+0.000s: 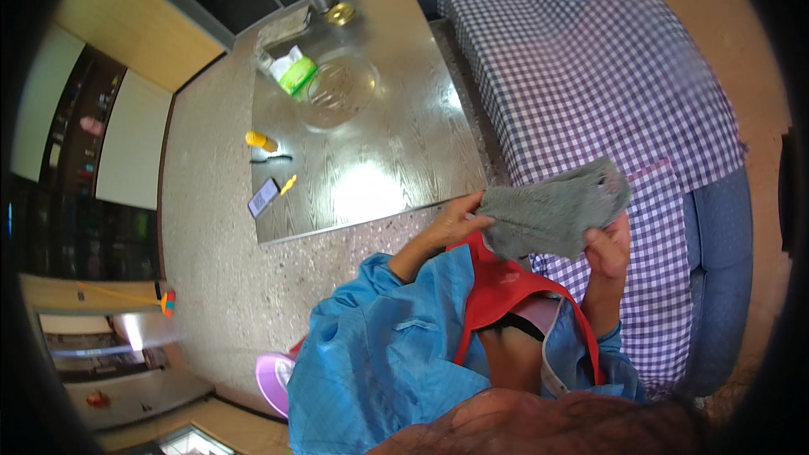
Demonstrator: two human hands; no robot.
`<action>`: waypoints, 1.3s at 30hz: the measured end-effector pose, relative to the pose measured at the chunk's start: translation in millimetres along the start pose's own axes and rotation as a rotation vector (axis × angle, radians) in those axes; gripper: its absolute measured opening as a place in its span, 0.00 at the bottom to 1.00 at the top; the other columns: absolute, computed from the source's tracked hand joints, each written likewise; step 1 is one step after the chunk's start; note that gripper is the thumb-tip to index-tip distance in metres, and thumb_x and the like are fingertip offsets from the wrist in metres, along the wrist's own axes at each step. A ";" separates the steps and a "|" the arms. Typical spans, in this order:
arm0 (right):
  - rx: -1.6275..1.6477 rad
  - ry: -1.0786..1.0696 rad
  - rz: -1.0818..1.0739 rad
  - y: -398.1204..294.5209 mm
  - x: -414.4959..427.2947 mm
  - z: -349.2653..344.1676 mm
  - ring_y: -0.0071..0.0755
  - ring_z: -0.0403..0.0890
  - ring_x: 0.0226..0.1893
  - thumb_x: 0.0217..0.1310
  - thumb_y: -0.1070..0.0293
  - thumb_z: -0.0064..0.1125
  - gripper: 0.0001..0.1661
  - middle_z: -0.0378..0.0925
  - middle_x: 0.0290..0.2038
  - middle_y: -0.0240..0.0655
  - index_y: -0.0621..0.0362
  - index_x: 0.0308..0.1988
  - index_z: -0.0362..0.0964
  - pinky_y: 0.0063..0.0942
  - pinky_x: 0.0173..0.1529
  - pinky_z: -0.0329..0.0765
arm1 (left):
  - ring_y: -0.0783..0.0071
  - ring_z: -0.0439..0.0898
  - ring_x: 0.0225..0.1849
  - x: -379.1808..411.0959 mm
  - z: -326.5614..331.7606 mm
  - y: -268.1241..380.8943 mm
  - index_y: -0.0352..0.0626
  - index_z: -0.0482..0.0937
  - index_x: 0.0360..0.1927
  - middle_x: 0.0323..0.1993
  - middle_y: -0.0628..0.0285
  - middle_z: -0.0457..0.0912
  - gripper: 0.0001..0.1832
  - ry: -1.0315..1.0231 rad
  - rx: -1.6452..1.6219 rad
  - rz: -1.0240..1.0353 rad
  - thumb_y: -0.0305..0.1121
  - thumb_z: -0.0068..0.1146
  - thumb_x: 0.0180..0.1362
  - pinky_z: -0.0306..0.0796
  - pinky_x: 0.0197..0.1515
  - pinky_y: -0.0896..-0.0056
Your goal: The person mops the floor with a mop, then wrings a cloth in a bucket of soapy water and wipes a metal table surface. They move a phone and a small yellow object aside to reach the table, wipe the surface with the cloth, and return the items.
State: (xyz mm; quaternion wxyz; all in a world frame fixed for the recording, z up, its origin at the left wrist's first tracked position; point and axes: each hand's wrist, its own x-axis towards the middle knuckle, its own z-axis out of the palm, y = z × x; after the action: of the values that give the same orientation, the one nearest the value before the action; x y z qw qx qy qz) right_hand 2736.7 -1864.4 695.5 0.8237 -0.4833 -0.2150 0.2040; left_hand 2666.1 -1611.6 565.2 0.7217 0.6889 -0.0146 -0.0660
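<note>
A grey-green fuzzy cloth (537, 215) is stretched between my two hands, above the front edge of a checked sofa cover. My left hand (460, 220) pinches its left end, thumb on top. At the right end, my right hand (609, 248) grips the lower edge with the thumb in front; part of its fingers is hidden behind the cloth. A small pinkish patch shows near the cloth's upper right corner. Below it is a red apron (499, 278) over a blue long-sleeved garment (392, 347).
Ahead to the left stands a wooden table (404, 145) with a glass plate (344, 91), a tissue pack (297, 76), a yellow bottle (260, 141) and a phone (263, 198). The sofa's checked cover (588, 76) runs along the right. A purple basin (273, 382) sits at lower left.
</note>
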 end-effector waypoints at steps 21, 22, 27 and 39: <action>-0.250 -0.092 0.513 45.9 200.4 -60.0 0.29 0.76 0.46 0.62 0.70 0.49 0.23 0.74 0.48 0.38 0.67 0.56 0.63 0.27 0.51 0.72 | 0.85 0.61 0.25 13.3 -114.1 20.6 0.44 0.65 0.24 0.20 0.73 0.62 0.17 0.399 0.149 -0.206 0.35 0.65 0.51 0.57 0.25 0.78; -0.193 -0.016 0.483 41.7 212.3 -41.1 0.30 0.77 0.45 0.62 0.70 0.49 0.21 0.76 0.46 0.38 0.67 0.54 0.65 0.27 0.50 0.73 | 0.84 0.62 0.25 12.1 -118.7 18.8 0.44 0.66 0.26 0.20 0.72 0.63 0.17 0.430 0.020 -0.101 0.36 0.66 0.51 0.58 0.25 0.78; -0.813 -0.197 0.602 67.1 248.7 -68.6 0.32 0.78 0.45 0.61 0.72 0.49 0.18 0.79 0.40 0.38 0.68 0.50 0.69 0.26 0.51 0.74 | 0.85 0.65 0.25 14.5 -135.4 21.5 0.43 0.70 0.29 0.21 0.74 0.68 0.14 0.386 -0.015 -0.299 0.36 0.66 0.51 0.60 0.26 0.81; -0.605 -0.386 0.390 87.9 336.5 -24.9 0.12 0.70 0.28 0.60 0.74 0.53 0.17 0.75 0.32 0.26 0.64 0.50 0.70 0.13 0.36 0.67 | 0.84 0.73 0.32 -24.7 -128.8 21.3 0.43 0.73 0.35 0.30 0.68 0.77 0.09 1.045 -0.559 0.145 0.23 0.60 0.52 0.66 0.37 0.82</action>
State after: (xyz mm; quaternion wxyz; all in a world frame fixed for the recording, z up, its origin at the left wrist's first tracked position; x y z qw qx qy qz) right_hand 3016.5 -1659.5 659.6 0.5350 -0.6883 -0.3201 0.3710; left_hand 2657.6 -1480.1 581.7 0.7898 0.4114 0.3133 0.3299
